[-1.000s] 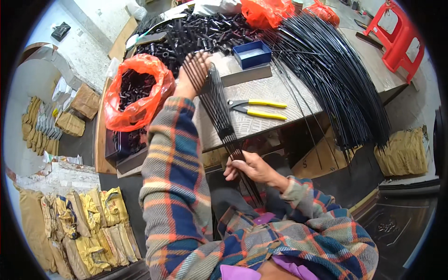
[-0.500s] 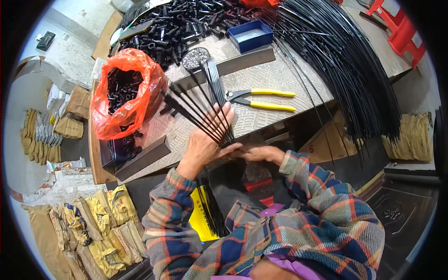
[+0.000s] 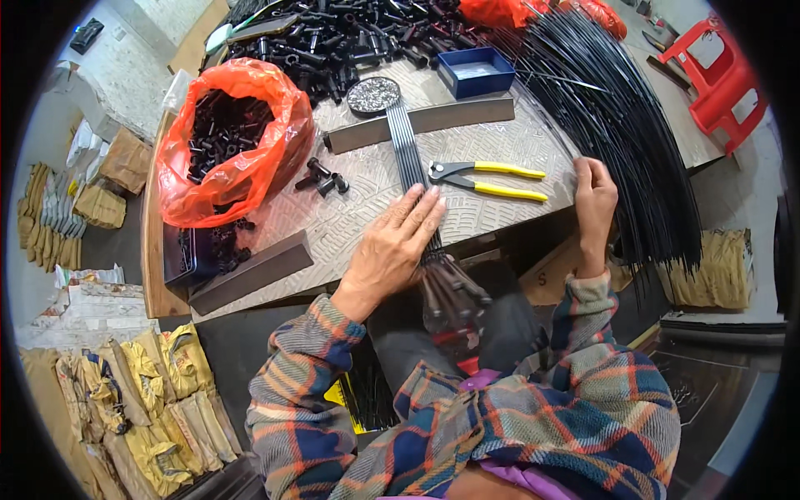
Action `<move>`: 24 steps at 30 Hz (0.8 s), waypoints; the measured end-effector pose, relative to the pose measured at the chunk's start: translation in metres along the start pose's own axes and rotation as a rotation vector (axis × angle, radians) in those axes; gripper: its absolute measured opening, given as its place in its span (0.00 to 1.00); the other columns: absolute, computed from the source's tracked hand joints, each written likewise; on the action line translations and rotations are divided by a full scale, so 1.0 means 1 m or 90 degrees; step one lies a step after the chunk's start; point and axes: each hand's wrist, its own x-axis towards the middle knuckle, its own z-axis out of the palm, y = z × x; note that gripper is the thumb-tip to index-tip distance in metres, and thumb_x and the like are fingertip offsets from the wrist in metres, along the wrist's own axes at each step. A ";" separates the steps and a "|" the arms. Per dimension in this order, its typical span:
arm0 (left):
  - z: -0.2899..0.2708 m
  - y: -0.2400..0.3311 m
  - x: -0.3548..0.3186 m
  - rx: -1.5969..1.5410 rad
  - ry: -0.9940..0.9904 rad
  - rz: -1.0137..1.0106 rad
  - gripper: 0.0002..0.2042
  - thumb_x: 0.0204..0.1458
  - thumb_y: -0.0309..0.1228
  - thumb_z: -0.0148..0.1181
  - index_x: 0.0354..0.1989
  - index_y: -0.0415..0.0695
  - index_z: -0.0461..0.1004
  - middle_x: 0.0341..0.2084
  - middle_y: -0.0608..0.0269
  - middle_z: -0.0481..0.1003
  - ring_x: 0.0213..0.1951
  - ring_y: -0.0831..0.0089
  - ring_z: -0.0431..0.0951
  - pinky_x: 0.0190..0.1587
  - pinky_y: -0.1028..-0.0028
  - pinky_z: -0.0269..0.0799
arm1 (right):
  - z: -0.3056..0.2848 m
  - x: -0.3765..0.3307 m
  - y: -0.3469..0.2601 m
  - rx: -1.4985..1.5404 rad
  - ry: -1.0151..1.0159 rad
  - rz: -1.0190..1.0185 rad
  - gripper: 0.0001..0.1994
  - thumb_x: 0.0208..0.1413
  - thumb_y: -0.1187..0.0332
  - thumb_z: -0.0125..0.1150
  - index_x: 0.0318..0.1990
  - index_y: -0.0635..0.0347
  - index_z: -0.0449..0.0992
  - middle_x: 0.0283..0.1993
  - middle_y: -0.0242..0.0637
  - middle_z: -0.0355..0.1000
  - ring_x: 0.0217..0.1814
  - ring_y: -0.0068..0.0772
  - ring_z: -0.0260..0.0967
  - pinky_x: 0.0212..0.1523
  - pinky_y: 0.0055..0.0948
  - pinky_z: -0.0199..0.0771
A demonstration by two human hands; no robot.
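Observation:
My left hand [image 3: 392,242] lies flat on a row of thin black rods [image 3: 403,146], fingers stretched out and close together. The rods cross a metal bar [image 3: 467,115] and reach a round dish of shiny granules [image 3: 374,96]. Their near ends, with blurred dark fittings [image 3: 452,292], stick out past the table edge. At the right, my right hand [image 3: 595,200] is closed beside a large bundle of black rods [image 3: 617,125]. Thin dark rods run to its fingertips; how many it grips is unclear. Yellow-handled pincers [image 3: 492,181] lie between my hands.
An orange plastic bag [image 3: 292,125] of black fittings stands on the left, with loose black fittings [image 3: 322,177] beside it. More fittings [image 3: 350,37] are heaped at the back, near a blue box [image 3: 475,73]. A dark angled metal bar [image 3: 250,275] lines the near left edge.
The rods fanned in my left hand now lie on the table, across the bar to the dish. My right hand has left them and moved right, to the big bundle.

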 end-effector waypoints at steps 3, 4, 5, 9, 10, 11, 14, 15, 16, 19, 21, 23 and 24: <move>0.002 0.001 -0.002 0.038 -0.017 -0.011 0.28 0.40 0.25 0.50 0.56 0.41 0.60 0.58 0.56 0.58 0.60 0.59 0.56 0.59 0.64 0.53 | 0.010 0.003 -0.022 -0.124 0.043 -0.116 0.10 0.54 0.69 0.53 0.37 0.67 0.73 0.40 0.41 0.70 0.38 0.30 0.69 0.39 0.23 0.67; 0.004 -0.002 -0.005 0.073 -0.012 -0.008 0.29 0.39 0.25 0.50 0.56 0.41 0.59 0.58 0.56 0.57 0.60 0.60 0.56 0.59 0.63 0.53 | 0.021 0.004 -0.035 -0.051 0.026 -0.158 0.09 0.54 0.69 0.53 0.37 0.65 0.74 0.39 0.40 0.71 0.39 0.31 0.69 0.40 0.23 0.67; 0.006 -0.005 -0.009 0.107 -0.010 -0.007 0.30 0.38 0.25 0.51 0.56 0.41 0.59 0.58 0.56 0.56 0.60 0.60 0.55 0.60 0.63 0.53 | 0.035 0.006 -0.054 0.000 -0.015 -0.190 0.09 0.53 0.70 0.53 0.36 0.66 0.74 0.38 0.40 0.71 0.39 0.31 0.69 0.40 0.24 0.67; -0.003 -0.001 0.004 -0.077 -0.028 -0.010 0.31 0.37 0.25 0.54 0.57 0.42 0.59 0.58 0.56 0.57 0.60 0.60 0.55 0.60 0.63 0.53 | 0.079 0.075 -0.094 -0.024 -0.114 -0.328 0.09 0.50 0.68 0.55 0.35 0.63 0.75 0.35 0.41 0.72 0.37 0.34 0.71 0.38 0.27 0.68; -0.001 -0.002 0.002 -0.088 -0.022 -0.025 0.28 0.41 0.26 0.51 0.57 0.42 0.59 0.58 0.57 0.57 0.60 0.60 0.55 0.59 0.63 0.53 | 0.106 0.098 -0.089 -0.097 -0.136 -0.348 0.09 0.49 0.67 0.55 0.34 0.62 0.75 0.34 0.42 0.72 0.36 0.36 0.71 0.37 0.28 0.68; -0.001 0.001 0.004 0.002 -0.024 -0.020 0.27 0.43 0.27 0.49 0.57 0.42 0.59 0.58 0.58 0.57 0.60 0.60 0.55 0.59 0.62 0.53 | 0.125 0.130 -0.077 -0.156 -0.197 -0.372 0.09 0.47 0.66 0.56 0.34 0.59 0.75 0.33 0.42 0.72 0.36 0.37 0.71 0.37 0.30 0.69; -0.002 0.005 0.004 0.151 -0.036 -0.073 0.25 0.47 0.28 0.44 0.58 0.43 0.58 0.59 0.60 0.56 0.60 0.61 0.56 0.58 0.61 0.53 | 0.150 0.166 -0.070 -0.370 -0.370 -0.383 0.07 0.42 0.66 0.58 0.30 0.52 0.76 0.30 0.43 0.72 0.35 0.41 0.71 0.36 0.34 0.70; 0.000 0.004 0.003 0.134 -0.035 -0.091 0.25 0.48 0.28 0.44 0.58 0.43 0.57 0.59 0.60 0.56 0.60 0.60 0.55 0.58 0.60 0.53 | 0.157 0.167 -0.069 -0.486 -0.358 -0.419 0.05 0.41 0.66 0.56 0.26 0.50 0.77 0.29 0.39 0.73 0.37 0.42 0.71 0.36 0.34 0.70; 0.001 0.004 0.001 0.116 -0.037 -0.111 0.25 0.48 0.27 0.44 0.58 0.43 0.56 0.60 0.60 0.55 0.60 0.60 0.55 0.58 0.60 0.53 | 0.159 0.169 -0.070 -0.482 -0.360 -0.424 0.05 0.41 0.66 0.56 0.26 0.50 0.77 0.29 0.39 0.73 0.37 0.42 0.71 0.36 0.34 0.70; 0.001 0.000 0.001 0.070 -0.046 -0.110 0.27 0.47 0.28 0.44 0.59 0.41 0.55 0.60 0.57 0.53 0.61 0.58 0.54 0.59 0.60 0.53 | 0.160 0.181 -0.069 -0.435 -0.477 -0.464 0.04 0.36 0.69 0.60 0.25 0.51 0.76 0.27 0.39 0.71 0.33 0.43 0.70 0.32 0.37 0.70; -0.001 0.001 0.003 0.045 -0.050 -0.097 0.27 0.46 0.28 0.45 0.59 0.40 0.55 0.60 0.55 0.52 0.61 0.57 0.54 0.59 0.60 0.53 | 0.156 0.184 -0.060 -0.364 -0.404 -0.481 0.02 0.38 0.69 0.59 0.22 0.54 0.74 0.29 0.39 0.71 0.34 0.42 0.70 0.33 0.37 0.69; -0.008 0.003 0.006 0.007 -0.059 -0.098 0.28 0.45 0.27 0.45 0.59 0.39 0.54 0.60 0.54 0.52 0.61 0.56 0.54 0.59 0.61 0.53 | 0.152 0.184 -0.054 -0.370 -0.366 -0.530 0.03 0.41 0.69 0.57 0.26 0.54 0.74 0.32 0.37 0.71 0.35 0.42 0.70 0.35 0.36 0.69; -0.007 0.003 0.008 0.003 -0.063 -0.102 0.28 0.45 0.26 0.44 0.59 0.38 0.54 0.60 0.54 0.52 0.61 0.57 0.53 0.59 0.62 0.53 | 0.152 0.184 -0.051 -0.349 -0.303 -0.534 0.05 0.43 0.68 0.56 0.29 0.53 0.74 0.33 0.37 0.71 0.35 0.42 0.70 0.36 0.36 0.68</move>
